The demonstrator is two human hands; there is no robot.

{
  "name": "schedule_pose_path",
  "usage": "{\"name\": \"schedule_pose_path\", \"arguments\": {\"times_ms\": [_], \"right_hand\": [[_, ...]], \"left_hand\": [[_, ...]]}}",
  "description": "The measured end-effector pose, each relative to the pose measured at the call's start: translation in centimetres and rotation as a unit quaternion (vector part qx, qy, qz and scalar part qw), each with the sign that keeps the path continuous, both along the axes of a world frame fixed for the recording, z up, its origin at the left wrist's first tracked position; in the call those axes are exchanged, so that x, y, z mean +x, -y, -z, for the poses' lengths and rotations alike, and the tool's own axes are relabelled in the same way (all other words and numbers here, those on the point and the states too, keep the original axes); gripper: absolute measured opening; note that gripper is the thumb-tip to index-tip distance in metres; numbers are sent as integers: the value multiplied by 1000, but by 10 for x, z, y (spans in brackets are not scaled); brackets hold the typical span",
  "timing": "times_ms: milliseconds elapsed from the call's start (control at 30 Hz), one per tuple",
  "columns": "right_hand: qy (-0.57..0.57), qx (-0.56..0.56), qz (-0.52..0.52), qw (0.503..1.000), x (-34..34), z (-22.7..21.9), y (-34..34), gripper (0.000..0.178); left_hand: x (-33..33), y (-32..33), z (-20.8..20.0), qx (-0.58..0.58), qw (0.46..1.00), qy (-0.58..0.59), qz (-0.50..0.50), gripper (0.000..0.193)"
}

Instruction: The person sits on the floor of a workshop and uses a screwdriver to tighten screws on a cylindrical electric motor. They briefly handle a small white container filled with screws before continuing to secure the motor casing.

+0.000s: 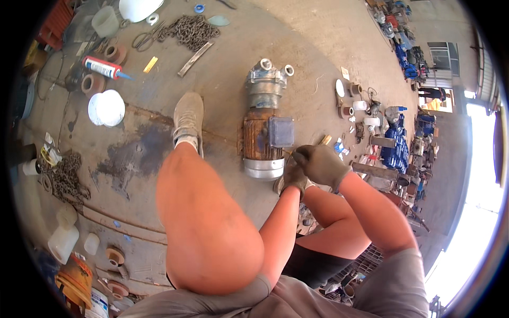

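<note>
Motor [263, 140] lies beside 2 gloved hands [322, 166]; contents of orange bucket [74, 283] unclear.

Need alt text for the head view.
A gloved left hand and right hand work close together beside a rusty motor on a stained floor; what they hold is unclear. A piled chain and red-and-white tube lie upper left.
</note>
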State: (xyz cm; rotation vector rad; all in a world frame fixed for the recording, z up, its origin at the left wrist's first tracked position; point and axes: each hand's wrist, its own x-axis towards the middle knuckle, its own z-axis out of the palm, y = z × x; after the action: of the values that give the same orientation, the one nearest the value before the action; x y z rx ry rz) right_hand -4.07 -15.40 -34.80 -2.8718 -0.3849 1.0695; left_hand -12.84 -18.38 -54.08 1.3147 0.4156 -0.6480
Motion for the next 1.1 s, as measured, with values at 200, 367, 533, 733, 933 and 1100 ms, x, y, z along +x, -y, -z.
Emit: {"name": "schedule_pose_path", "arguments": {"times_ms": [200, 367, 533, 733, 933, 1100], "right_hand": [[74, 78, 269, 957, 1, -73, 26, 35], [138, 179, 331, 916, -1, -83, 75, 34], [97, 182, 342, 917, -7, -93, 84, 31], [100, 224, 332, 911, -36, -93, 123, 29], [98, 236, 335, 907, -38, -93, 143, 30], [91, 255, 339, 901, -39, -85, 153, 30]], "left_hand": [[23, -27, -42, -362, 875, -174, -270, 21], [48, -44, -51, -275, 924, -124, -235, 29], [64, -57, -49, -276, 917, -82, -277, 26], [68, -54, -57, -303, 922, -48, -236, 19], [74, -55, -48, -381, 891, -72, -238, 19], [79, -52, -49, -466, 846, -117, -229, 24]]}}
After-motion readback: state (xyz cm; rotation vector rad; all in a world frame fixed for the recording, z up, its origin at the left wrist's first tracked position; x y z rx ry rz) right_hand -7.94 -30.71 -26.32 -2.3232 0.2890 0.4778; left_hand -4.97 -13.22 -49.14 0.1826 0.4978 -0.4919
